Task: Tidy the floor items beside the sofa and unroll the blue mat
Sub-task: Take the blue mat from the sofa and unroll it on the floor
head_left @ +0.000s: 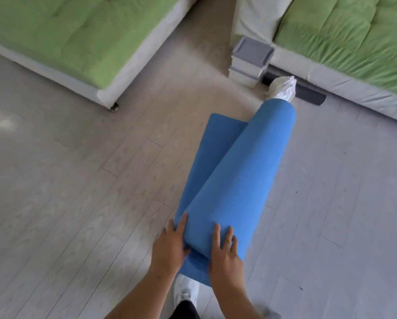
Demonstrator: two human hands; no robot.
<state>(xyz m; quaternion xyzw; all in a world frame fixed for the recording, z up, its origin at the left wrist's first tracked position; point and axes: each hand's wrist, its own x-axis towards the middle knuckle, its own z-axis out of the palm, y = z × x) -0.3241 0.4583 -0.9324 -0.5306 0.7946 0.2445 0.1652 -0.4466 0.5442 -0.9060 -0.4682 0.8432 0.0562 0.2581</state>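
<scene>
The blue mat (241,171) lies on the pale wooden floor, mostly rolled up, running from my hands toward the sofa at the upper right. A loose flap of it lies flat on the left of the roll. My left hand (172,245) grips the near end of the roll from the left, fingers on the flap side. My right hand (225,254) rests on top of the near end, fingers spread over the roll. A white crumpled bag or cloth (282,87) sits at the roll's far end.
A green-cushioned sofa (344,42) stands at the upper right, another green-cushioned seat (66,35) at the upper left. A small white and grey lidded bin (250,61) stands between them. A dark roll (308,93) lies along the sofa's base. My white shoe (186,291) is below the mat.
</scene>
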